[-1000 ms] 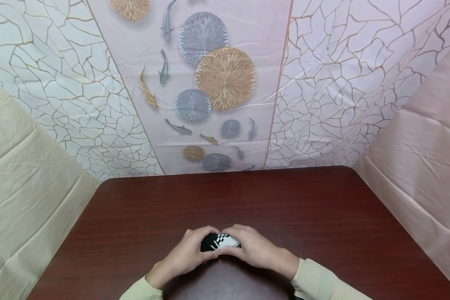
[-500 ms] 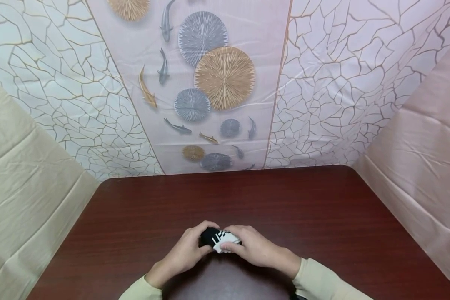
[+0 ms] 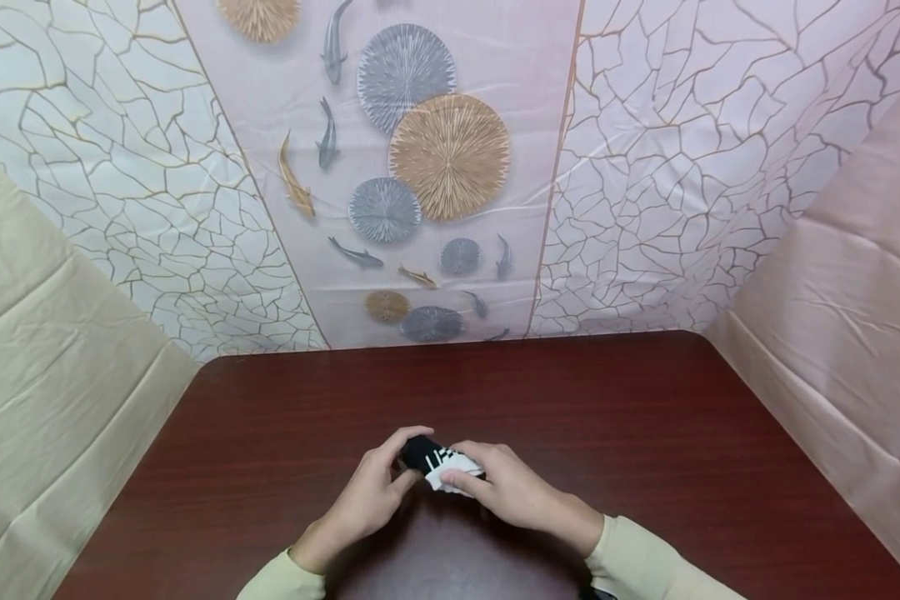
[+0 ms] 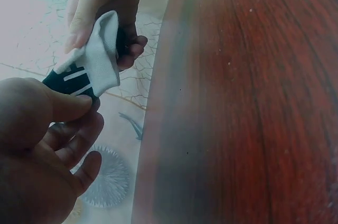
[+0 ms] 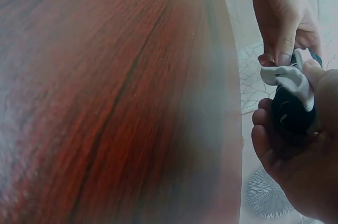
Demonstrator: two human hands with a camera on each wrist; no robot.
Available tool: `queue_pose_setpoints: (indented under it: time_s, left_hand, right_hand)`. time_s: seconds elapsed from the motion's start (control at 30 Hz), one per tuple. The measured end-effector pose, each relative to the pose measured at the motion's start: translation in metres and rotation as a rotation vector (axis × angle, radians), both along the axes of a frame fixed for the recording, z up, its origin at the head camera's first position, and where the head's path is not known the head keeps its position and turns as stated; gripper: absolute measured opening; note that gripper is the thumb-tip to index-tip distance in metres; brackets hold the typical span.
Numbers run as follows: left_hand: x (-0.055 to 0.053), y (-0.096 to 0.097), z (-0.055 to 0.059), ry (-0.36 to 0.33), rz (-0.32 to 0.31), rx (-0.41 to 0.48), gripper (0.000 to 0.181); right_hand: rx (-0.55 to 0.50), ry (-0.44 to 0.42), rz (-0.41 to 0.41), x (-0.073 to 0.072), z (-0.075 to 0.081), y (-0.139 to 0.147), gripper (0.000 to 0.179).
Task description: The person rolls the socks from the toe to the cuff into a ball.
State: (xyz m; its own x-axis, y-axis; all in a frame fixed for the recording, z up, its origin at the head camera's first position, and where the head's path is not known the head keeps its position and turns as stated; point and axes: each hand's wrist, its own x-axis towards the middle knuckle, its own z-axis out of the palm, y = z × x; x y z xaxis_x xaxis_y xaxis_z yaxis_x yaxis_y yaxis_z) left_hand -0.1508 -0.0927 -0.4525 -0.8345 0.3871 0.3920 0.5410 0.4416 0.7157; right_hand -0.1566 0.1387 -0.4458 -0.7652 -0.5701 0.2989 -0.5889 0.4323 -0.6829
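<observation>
A knitted black-and-white sock (image 3: 423, 453), bunched into a small bundle, is between both hands just above the table. My left hand (image 3: 367, 493) pinches its black part between thumb and fingers on the left side. On the other side my right hand (image 3: 521, 496) grips the bundle, thumb pressed on the white cuff. The left wrist view shows the white cuff (image 4: 101, 60) flared and folded, with black-and-white bars beside it. Seen from the right wrist, a dark rounded part (image 5: 290, 110) lies inside the curled right fingers, below the loose white edge.
A dark red wood-grain table (image 3: 450, 392) spreads out under the hands. Behind it hangs a patterned cloth (image 3: 435, 167) with fish and round leaf prints. Plain beige cloths (image 3: 52, 400) flank the left and right sides.
The hands have lifted the sock slightly away from the body and turned it, its black end tilting up. The left hand has shifted farther onto the black end, exposing more of the middle.
</observation>
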Motion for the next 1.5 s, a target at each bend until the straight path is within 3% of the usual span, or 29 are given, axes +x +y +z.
queue_pose_setpoints:
  time_s: [0.33, 0.53, 0.63, 0.77, 0.93, 1.03, 1.23, 1.5]
  left_hand:
    - [0.004, 0.003, 0.005, -0.161, -0.046, -0.004, 0.080]
    - [0.005, 0.006, 0.006, -0.151, -0.031, 0.023, 0.075]
    - [0.005, 0.008, 0.006, -0.076, 0.014, 0.010, 0.078]
    - [0.006, 0.011, 0.005, 0.136, 0.113, -0.039, 0.079]
    - [0.006, 0.015, 0.007, 0.441, 0.187, -0.106, 0.054]
    - [0.005, 0.016, 0.007, 0.561, 0.197, -0.117, 0.036]
    - [0.004, 0.018, 0.008, 0.609, 0.211, -0.126, 0.013]
    - [0.002, 0.018, 0.008, 0.717, 0.224, -0.210, 0.016]
  right_hand:
    - [-0.004, 0.032, -0.049, 0.000, -0.002, 0.000, 0.033]
    - [-0.025, 0.059, -0.060, 0.000, -0.002, -0.001, 0.033]
    - [-0.025, 0.062, -0.082, 0.000, -0.002, -0.002, 0.032]
    - [-0.022, 0.059, -0.113, 0.000, -0.003, -0.003, 0.030]
    - [-0.034, 0.043, -0.154, -0.001, -0.001, -0.005, 0.026]
    - [-0.042, 0.034, -0.172, -0.002, 0.001, -0.006, 0.026]
    - [-0.040, 0.023, -0.190, -0.002, 0.002, -0.007, 0.028]
    - [-0.026, 0.020, -0.200, -0.001, 0.002, -0.006, 0.025]
